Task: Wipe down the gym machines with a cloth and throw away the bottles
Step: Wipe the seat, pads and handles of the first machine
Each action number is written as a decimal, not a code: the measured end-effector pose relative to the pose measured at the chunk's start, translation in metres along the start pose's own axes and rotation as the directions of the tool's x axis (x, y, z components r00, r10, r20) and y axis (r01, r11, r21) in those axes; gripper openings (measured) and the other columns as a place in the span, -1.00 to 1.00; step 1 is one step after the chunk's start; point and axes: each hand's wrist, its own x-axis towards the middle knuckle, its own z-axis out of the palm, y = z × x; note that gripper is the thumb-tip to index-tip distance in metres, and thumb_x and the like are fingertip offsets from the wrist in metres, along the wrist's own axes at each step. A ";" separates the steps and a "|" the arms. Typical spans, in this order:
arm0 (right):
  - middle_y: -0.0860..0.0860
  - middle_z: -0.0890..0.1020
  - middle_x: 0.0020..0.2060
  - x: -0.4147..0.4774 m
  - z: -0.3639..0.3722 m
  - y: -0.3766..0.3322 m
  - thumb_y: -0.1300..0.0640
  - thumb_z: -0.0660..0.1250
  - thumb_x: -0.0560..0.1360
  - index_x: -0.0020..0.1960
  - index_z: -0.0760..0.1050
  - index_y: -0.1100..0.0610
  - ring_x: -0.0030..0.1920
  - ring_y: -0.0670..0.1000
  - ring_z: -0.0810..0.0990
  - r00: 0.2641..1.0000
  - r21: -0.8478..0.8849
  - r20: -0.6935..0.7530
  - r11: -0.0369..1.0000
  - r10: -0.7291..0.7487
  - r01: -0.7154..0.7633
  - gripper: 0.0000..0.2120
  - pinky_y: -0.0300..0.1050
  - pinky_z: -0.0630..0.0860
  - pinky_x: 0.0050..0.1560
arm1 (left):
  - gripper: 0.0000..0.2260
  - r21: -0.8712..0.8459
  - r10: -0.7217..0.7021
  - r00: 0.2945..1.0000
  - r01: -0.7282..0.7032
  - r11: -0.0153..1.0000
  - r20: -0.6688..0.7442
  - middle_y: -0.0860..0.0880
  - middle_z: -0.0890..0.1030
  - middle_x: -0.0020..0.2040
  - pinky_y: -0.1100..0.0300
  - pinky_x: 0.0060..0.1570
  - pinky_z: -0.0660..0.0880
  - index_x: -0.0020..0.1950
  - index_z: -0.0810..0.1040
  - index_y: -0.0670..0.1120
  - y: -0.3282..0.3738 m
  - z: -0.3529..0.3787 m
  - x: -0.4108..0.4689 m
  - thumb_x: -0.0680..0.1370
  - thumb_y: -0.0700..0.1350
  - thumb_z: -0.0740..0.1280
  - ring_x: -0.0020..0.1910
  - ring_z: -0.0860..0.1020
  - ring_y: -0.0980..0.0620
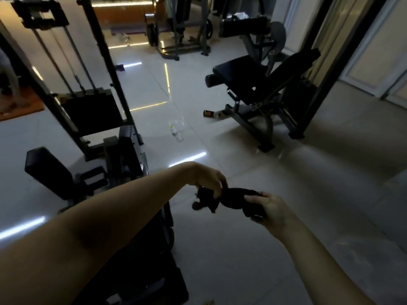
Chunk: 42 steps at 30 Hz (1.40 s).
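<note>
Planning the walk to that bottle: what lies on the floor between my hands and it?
Bare tile. In the head view nothing lies between the hands, both gripping the dark cloth, and the bottle.

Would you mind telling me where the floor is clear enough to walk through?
Bare tile runs between the weight-stack machine and the adjustable bench, apart from one plastic bottle lying there. More open floor lies right of both hands, holding the dark cloth. The far end is crowded.
</note>
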 end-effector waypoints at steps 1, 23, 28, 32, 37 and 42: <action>0.20 0.67 -0.07 0.017 -0.003 -0.006 0.24 0.44 0.49 0.10 0.56 0.26 -0.12 0.19 0.64 1.000 -0.022 0.006 1.000 0.013 -0.013 -0.79 -0.01 0.55 -0.16 | -0.60 0.003 -0.054 0.998 0.054 0.999 -0.028 -0.05 0.62 -0.07 0.18 -0.25 0.55 0.32 0.54 -0.12 -0.007 -0.005 0.006 0.49 -0.31 0.34 -0.18 0.62 -0.02; 0.29 0.67 -0.24 0.268 0.069 0.041 0.38 0.23 0.58 -0.09 0.56 0.29 -0.29 0.16 0.65 0.543 -0.727 0.687 0.461 0.483 0.510 -0.85 0.02 0.58 -0.29 | -0.75 -0.982 -0.962 0.202 -0.017 0.186 -0.185 0.05 0.69 0.10 0.05 0.14 0.57 0.07 0.71 0.17 -0.123 0.224 0.098 0.59 -0.01 0.24 0.08 0.63 0.01; 0.15 0.64 -0.28 0.274 0.082 0.114 0.21 0.33 0.59 -0.09 0.56 0.22 -0.32 0.05 0.60 0.476 -0.586 0.810 0.435 0.344 0.684 -0.89 0.08 0.55 -0.28 | -0.71 -0.963 -0.989 0.140 -0.255 -0.089 0.054 -0.08 0.52 -0.34 0.12 -0.25 0.47 -0.36 0.53 0.01 -0.127 0.303 0.131 0.57 -0.03 0.36 -0.32 0.52 -0.02; 0.12 0.59 -0.35 0.291 0.115 0.165 -0.01 0.33 0.59 -0.17 0.58 0.17 -0.36 0.09 0.55 0.397 -0.504 0.858 0.384 0.327 0.773 -0.72 0.05 0.43 -0.37 | -0.78 -0.898 -0.994 0.081 -0.429 -0.096 0.068 -0.09 0.48 -0.27 0.23 -0.35 0.28 -0.19 0.53 -0.12 -0.158 0.332 0.146 0.65 -0.12 0.32 -0.31 0.44 0.03; 0.08 0.57 -0.47 0.308 0.164 0.204 0.02 0.30 0.61 -0.13 0.63 -0.01 -0.53 0.02 0.41 0.294 -0.383 0.920 0.430 0.260 0.818 -0.81 -0.10 0.29 -0.46 | -0.82 -0.789 -0.986 -0.041 -0.606 -0.103 0.160 -0.15 0.49 -0.33 0.36 -0.55 0.33 -0.06 0.55 -0.25 -0.204 0.326 0.165 0.68 -0.19 0.27 -0.60 0.42 0.22; 0.16 0.58 -0.43 0.333 0.200 0.227 0.10 0.30 0.62 -0.12 0.60 0.13 -0.50 0.12 0.45 0.153 -0.244 0.965 0.511 0.212 0.824 -0.81 0.02 0.35 -0.48 | -0.88 -0.669 -0.952 -0.241 -0.741 0.055 0.189 -0.10 0.59 -0.31 0.20 -0.32 0.54 -0.13 0.59 -0.15 -0.259 0.317 0.177 0.61 -0.22 0.35 -0.33 0.57 0.00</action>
